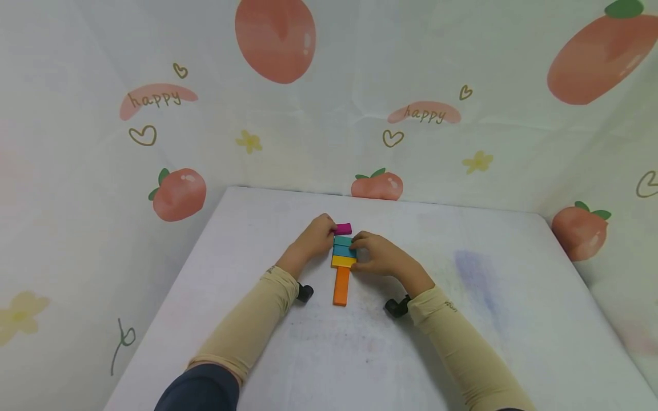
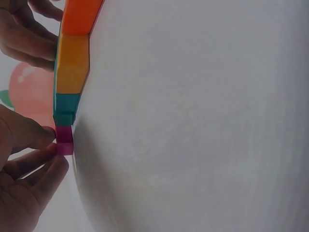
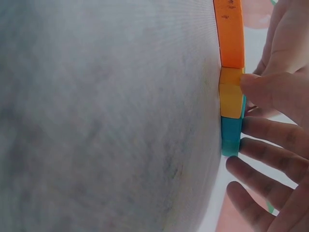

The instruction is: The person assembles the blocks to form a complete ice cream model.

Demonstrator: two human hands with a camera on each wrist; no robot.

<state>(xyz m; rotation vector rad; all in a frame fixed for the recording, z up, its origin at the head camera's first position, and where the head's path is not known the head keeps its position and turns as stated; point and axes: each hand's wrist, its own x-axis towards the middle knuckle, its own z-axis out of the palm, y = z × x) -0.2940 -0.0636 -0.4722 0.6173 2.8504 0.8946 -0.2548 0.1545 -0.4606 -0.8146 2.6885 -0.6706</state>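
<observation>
My left hand (image 1: 315,237) pinches a small magenta block (image 1: 343,229) between thumb and fingers, just beyond the far end of a short column of blocks. That column runs toward me: a teal block (image 1: 343,241), a blue block (image 1: 344,251) and a yellow block (image 1: 342,261) lie crosswise side by side. Below them an orange block (image 1: 341,286) points lengthwise at me. Along the right ends of the crosswise blocks rests my right hand (image 1: 382,257). In the right wrist view its thumb touches the yellow block (image 3: 231,100), and its spread fingers lie against the blue and teal ends.
The blocks lie on a white table (image 1: 514,319) with a faint bluish smudge (image 1: 475,279) on the right. Behind it hangs a pale cloth (image 1: 329,125) printed with fruit, hearts and flowers. Small black cameras (image 1: 397,308) are worn at both wrists.
</observation>
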